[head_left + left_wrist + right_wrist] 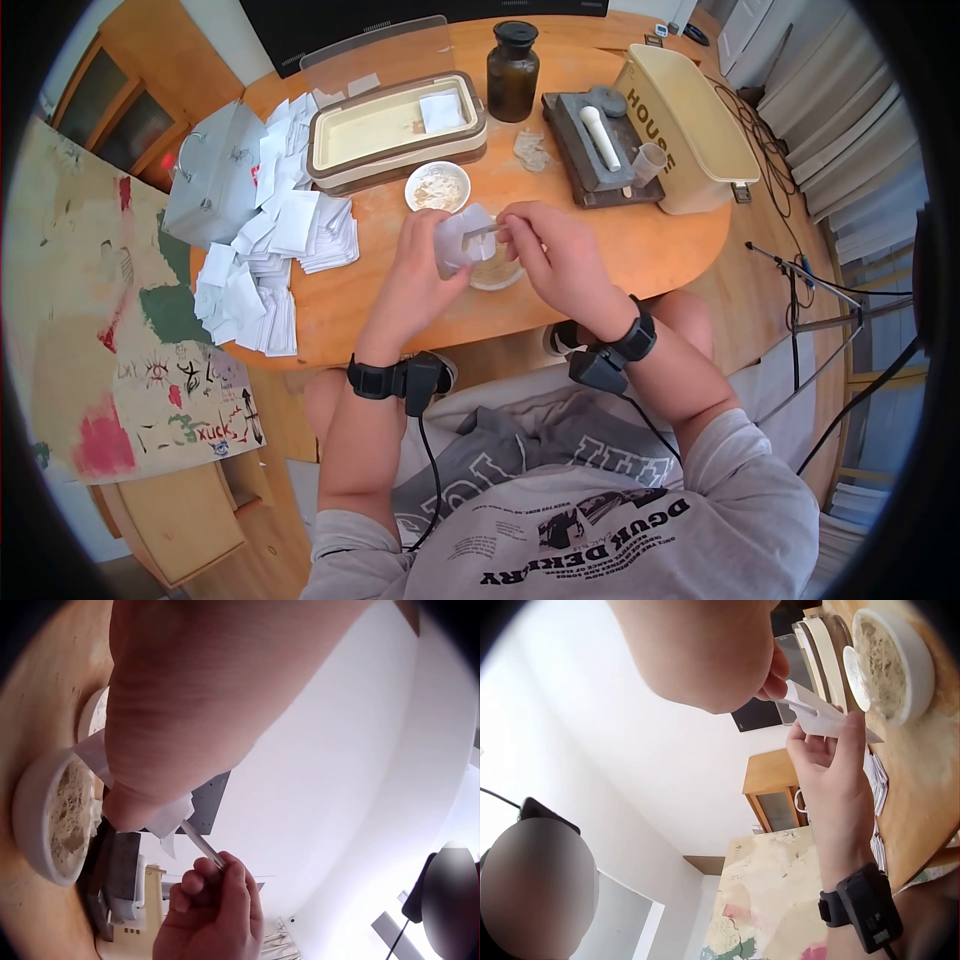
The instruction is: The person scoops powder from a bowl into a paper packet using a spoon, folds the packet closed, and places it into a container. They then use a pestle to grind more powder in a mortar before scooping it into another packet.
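My left hand (pixel 410 275) holds a small white paper packet (pixel 455 232) by its sides, its mouth turned toward the right hand. Between thumb and fingertips, my right hand (pixel 562 262) pinches a thin, pale tool handle (pixel 201 842). The handle runs into the packet's mouth, and the tool's far end is hidden inside the paper. Below both hands stands a white bowl (pixel 921 679) of beige, lumpy powder, partly covered by them in the head view. A second white bowl (pixel 437 208), with white and tan powder, sits just behind the left hand.
White paper packets (pixel 325 235) lie piled at left beside a grey metal box (pixel 210 180). A cream tray (pixel 345 155), dark jar (pixel 513 80), crumpled paper (pixel 531 150), dark stand with a white pestle (pixel 600 140) and cream HOUSE bin (pixel 690 190) line the table's far side.
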Motion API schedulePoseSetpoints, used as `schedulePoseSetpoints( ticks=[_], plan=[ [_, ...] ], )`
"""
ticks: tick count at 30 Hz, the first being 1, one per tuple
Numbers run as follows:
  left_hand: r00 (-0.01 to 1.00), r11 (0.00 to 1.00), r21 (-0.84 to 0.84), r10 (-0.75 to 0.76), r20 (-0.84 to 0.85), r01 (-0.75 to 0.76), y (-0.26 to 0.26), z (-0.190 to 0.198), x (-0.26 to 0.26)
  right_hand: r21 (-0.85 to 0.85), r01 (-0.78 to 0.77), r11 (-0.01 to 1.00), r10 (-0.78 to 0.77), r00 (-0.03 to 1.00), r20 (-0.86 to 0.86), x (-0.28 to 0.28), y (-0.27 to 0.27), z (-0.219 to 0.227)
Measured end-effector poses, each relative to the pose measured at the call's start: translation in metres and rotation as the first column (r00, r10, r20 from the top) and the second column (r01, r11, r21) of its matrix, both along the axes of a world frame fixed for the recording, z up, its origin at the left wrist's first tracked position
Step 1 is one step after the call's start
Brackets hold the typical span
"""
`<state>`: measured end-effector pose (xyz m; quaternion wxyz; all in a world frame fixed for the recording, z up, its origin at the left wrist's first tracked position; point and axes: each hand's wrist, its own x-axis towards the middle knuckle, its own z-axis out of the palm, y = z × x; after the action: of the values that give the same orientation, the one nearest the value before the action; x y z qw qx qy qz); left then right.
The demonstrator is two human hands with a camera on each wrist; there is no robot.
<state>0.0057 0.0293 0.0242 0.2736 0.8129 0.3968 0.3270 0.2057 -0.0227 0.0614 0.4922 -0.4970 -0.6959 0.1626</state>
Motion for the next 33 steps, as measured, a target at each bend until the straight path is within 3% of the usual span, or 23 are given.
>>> schedulePoseSetpoints(
  ticks=[2,5,8,14,16,18,22,24,28,30,33],
  plan=[
    [1.000,1.000,0.000,-0.008,0.001,0.008,-0.001,0.001,0.001,-0.162,-0.080,0.984,0.043,0.974,-0.222,-0.002,-0.001,0.000],
    [1.000,1.000,0.009,-0.023,0.005,0.023,-0.002,0.001,0.000,-0.201,-0.088,0.976,0.029,0.960,-0.279,0.002,0.000,-0.004],
    [0.999,0.999,-0.015,-0.035,0.021,0.035,-0.001,0.002,0.000,-0.145,-0.041,0.989,0.018,0.987,-0.158,0.004,-0.001,-0.001],
    [0.995,0.995,0.041,0.095,-0.040,-0.093,0.013,-0.007,-0.015,-0.182,0.078,0.980,-0.124,0.959,-0.256,0.030,-0.001,0.006],
    [0.992,0.993,0.030,0.118,-0.044,-0.117,0.013,-0.005,-0.016,-0.152,0.110,0.982,-0.134,0.979,-0.156,0.038,0.008,-0.007],
    [0.993,0.993,0.053,0.110,-0.049,-0.108,0.012,-0.005,-0.016,0.008,0.120,0.993,-0.120,0.982,0.147,0.042,0.017,-0.025],
    [0.991,0.993,0.023,0.119,-0.055,-0.117,0.011,-0.008,-0.015,-0.098,0.070,0.993,-0.058,0.991,0.123,0.033,0.021,-0.042],
    [0.992,0.994,0.000,0.109,-0.058,-0.109,0.010,-0.007,-0.015,-0.434,-0.004,0.901,-0.051,0.992,-0.115,0.029,0.021,-0.042],
    [0.996,0.998,-0.001,0.061,-0.068,-0.061,0.009,-0.006,-0.016,-0.517,-0.069,0.853,-0.067,0.969,-0.240,0.031,0.027,-0.059],
    [0.996,0.999,-0.001,0.053,-0.069,-0.053,0.009,-0.006,-0.018,-0.580,-0.125,0.805,-0.151,0.903,-0.403,0.034,0.029,-0.064],
    [0.997,0.999,-0.003,0.039,-0.068,-0.039,0.009,-0.006,-0.019,-0.577,-0.130,0.806,-0.171,0.883,-0.437,0.040,0.030,-0.060]
  ],
)
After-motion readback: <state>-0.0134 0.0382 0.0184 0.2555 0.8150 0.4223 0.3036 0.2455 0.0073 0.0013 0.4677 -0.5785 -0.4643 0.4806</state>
